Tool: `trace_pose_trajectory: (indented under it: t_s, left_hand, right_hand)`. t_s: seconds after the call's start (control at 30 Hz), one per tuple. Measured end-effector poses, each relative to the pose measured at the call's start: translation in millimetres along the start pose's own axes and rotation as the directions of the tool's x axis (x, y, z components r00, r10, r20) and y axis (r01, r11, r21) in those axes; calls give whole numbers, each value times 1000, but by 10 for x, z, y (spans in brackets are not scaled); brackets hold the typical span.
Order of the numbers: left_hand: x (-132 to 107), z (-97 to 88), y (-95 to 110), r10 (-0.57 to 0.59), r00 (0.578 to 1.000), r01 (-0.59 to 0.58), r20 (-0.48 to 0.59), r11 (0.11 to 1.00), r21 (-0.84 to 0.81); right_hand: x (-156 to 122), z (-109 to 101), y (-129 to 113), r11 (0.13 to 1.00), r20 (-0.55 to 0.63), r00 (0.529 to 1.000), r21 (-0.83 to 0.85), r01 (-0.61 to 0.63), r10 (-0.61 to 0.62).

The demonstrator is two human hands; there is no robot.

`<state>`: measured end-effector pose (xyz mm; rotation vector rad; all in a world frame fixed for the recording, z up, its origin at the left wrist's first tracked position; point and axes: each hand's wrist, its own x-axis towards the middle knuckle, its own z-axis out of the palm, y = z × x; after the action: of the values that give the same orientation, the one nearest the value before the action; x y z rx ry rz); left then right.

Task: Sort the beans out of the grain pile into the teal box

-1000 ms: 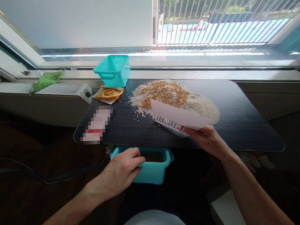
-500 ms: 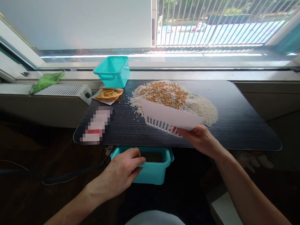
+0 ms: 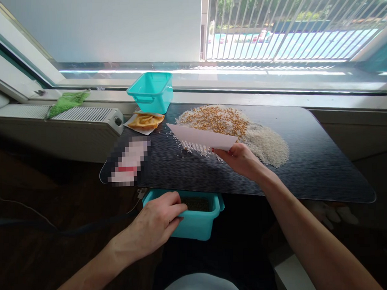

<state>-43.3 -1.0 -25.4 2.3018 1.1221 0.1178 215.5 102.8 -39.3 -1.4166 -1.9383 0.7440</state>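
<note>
You hold a slotted white panel in your right hand and the rim of a turquoise tub in your left hand.
Your right fingers pinch the panel's right end; it tilts in front of the near side of a spread of white rice and yellow peas on the dark tabletop, and you cannot tell whether its slotted edge touches the surface. Your left fingers are bent over the near rim with the thumb outside, pinching it; this tub sits below the tabletop's near edge, with small dark grains inside. At the far left, a second turquoise container stands just behind a fried pastry on white paper.
</note>
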Motion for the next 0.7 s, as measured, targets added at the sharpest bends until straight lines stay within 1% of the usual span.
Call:
trace_pose_trajectory:
  t_s: [0.2,0.37,0.53,0.7]
  left_hand:
    - [24,1,-42,-1,1000,1,-5,1000,24]
    - [-9,-3,-64,-1,1000,1,-8,999,39]
    - [-28,1,-85,-13,999,15,-33,999,42]
    - [-42,-11,-103,-18,999,20,-32,998,55]
  right_hand:
    - [-44,-58,-81,997,24,1000,75,-8,6]
    - [-8,36,-73,990,47,999,141,10,-17]
    - [-25,107,-75,975,95,994,219,27,-49]
    - [-50,183,-83,975,136,990,220,11,-42]
